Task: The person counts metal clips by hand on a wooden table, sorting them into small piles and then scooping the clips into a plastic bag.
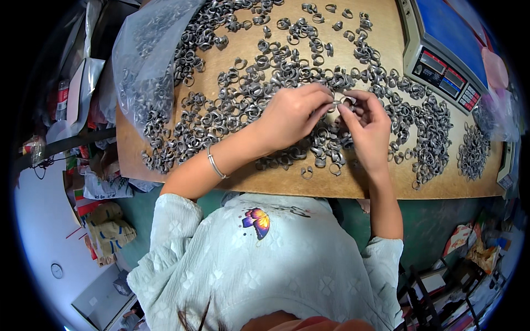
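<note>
Many loose grey metal rings [251,91] lie spread and heaped over the wooden table. Above the middle of them, my left hand [298,113] and my right hand [369,127] meet at the fingertips. Both are closed in a pinch around a small metal ring [346,101]. The right thumb and forefinger curve round it, and the left fingertips touch its left side. Whether a second piece is in the left fingers is too small to tell. More rings show just below the hands, partly covered by them.
A clear plastic bag [135,66] of rings lies at the table's left. A digital scale [441,71] with a blue top stands at the far right. Separate ring piles [473,151] sit on the right side. The bare wooden table edge [287,185] runs close to my body.
</note>
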### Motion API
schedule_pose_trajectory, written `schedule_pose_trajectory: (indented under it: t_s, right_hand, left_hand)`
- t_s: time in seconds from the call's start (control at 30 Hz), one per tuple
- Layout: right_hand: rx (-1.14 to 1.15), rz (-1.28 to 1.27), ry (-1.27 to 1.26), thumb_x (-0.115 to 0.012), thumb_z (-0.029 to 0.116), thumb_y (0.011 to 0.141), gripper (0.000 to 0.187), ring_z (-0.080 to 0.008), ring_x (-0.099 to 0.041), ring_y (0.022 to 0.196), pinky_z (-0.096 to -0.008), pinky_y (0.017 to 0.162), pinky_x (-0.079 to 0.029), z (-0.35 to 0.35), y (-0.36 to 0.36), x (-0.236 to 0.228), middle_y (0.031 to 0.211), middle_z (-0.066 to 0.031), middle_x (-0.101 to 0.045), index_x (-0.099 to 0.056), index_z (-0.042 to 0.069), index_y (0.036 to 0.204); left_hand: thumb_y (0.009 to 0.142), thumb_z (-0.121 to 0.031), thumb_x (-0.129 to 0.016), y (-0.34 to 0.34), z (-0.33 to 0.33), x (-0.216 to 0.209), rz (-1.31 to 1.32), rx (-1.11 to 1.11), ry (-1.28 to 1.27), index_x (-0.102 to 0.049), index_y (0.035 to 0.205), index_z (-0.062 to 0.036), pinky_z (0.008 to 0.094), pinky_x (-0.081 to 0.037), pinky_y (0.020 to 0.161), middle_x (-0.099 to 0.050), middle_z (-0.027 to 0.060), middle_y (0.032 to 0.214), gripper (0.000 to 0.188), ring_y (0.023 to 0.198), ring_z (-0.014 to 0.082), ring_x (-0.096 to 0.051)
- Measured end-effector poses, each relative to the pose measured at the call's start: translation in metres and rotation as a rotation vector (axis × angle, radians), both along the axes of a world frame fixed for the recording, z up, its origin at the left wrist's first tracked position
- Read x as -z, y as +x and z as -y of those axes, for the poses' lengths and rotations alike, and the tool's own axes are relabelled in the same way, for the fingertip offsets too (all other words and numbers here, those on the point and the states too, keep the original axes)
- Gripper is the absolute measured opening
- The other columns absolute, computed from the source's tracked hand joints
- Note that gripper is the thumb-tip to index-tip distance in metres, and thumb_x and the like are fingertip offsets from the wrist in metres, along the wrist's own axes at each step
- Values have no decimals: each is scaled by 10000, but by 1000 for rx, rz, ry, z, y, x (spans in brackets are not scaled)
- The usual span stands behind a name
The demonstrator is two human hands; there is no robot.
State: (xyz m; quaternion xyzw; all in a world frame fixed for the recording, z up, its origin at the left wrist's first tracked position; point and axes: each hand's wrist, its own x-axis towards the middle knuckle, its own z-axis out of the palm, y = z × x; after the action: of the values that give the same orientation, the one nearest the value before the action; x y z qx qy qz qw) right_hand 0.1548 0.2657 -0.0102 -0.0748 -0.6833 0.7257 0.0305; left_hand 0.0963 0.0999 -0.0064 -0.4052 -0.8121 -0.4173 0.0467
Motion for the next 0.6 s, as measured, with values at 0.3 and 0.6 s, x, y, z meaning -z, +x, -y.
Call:
schedule_pose_trajectory:
  t_s: [0.3,0.6]
  right_hand:
    - [36,-290,421,-610,29,864,211,-68,-498,575,-214,511,-410,5,8,1,751,-43,-599,-573,-15,1067]
    - [-65,88,-287,-538,78,939,177,-51,-520,570,-173,435,-405,-2,9,-7,792,-38,-584,-546,-31,1079]
  left_hand:
    - [799,-67,-670,4,0,-23,443,-33,-128,-634,865,41,286,-458,532,-658,108,771,132,580,186,-587]
    - [877,-91,-605,9,-2,-7,841,-7,303,-627,922,-7,182,-351,444,-621,18,810,98,558,23,-472]
